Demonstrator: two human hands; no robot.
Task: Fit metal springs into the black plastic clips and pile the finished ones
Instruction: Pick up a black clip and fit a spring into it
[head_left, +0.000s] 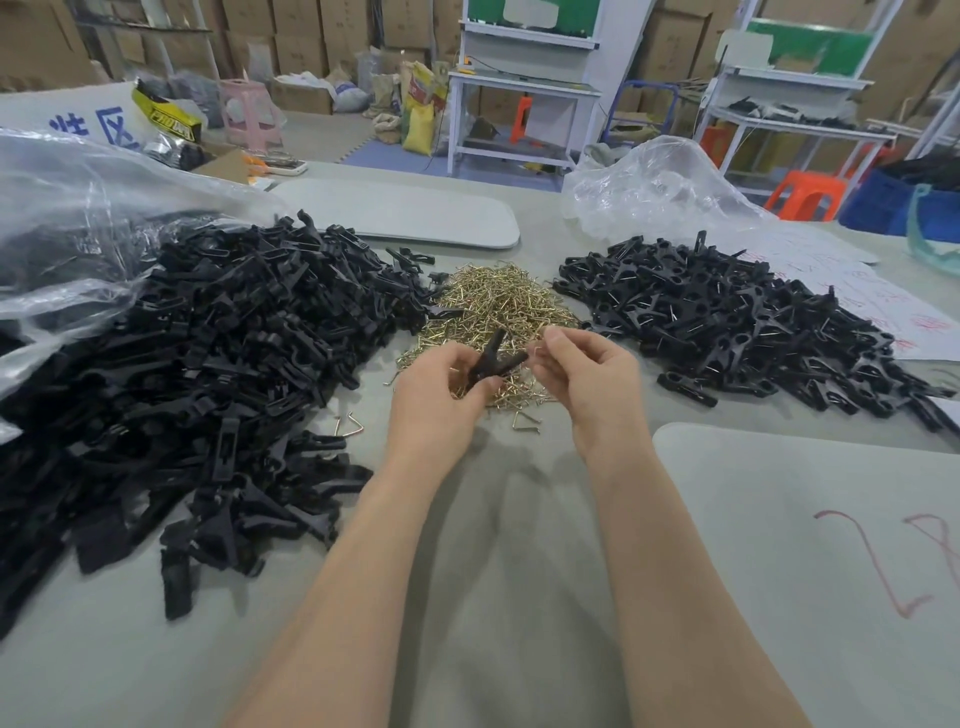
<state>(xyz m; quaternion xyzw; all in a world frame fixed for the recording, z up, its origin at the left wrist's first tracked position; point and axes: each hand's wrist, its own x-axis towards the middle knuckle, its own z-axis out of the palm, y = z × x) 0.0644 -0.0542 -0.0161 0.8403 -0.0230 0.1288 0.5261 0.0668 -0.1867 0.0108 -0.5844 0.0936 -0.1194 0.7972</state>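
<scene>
My left hand (441, 389) grips a black plastic clip (493, 358) whose two jaws spread in a V toward the right. My right hand (587, 369) pinches a small metal spring (535, 351) just beside the clip's open end. Both hands hover over a heap of brass-coloured springs (498, 306) in the middle of the grey table (493, 545). A big heap of loose black clip parts (208, 374) lies to the left. A pile of assembled clips (737, 322) lies to the right.
A clear plastic bag (67, 218) covers the left heap's far side; another crumpled bag (660, 187) sits at back right. Grey boards lie at back centre (405, 208) and front right (810, 519). A few stray springs (524, 421) lie near my wrists.
</scene>
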